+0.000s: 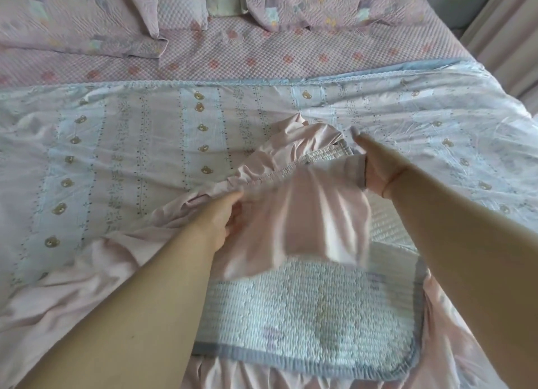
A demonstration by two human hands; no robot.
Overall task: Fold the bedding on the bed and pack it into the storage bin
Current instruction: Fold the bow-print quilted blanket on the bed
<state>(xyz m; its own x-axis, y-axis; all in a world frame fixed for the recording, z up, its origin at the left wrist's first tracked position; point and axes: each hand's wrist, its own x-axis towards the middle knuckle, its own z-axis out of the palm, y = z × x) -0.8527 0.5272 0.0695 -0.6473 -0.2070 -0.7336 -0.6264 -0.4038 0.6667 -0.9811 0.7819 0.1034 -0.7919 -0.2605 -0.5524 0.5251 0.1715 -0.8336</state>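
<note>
A pink fitted sheet (305,208) with an elastic, gathered hem is lifted above the bed in the middle of the view. My left hand (224,217) grips its gathered edge from below. My right hand (375,167) holds the sheet's corner at the right, thumb tucked under the fabric and a finger stretched forward. Under the sheet lies a white textured quilted pad (314,310) with a grey-blue border. A pale quilt (131,144) with teddy-bear stripes is spread flat across the bed. No storage bin is in view.
At the head of the bed, pink patterned pillows (329,4) and a folded pink cover (72,24) rest on a pink checked mattress sheet (262,50). A curtain (506,36) hangs at the far right beside the bed's edge.
</note>
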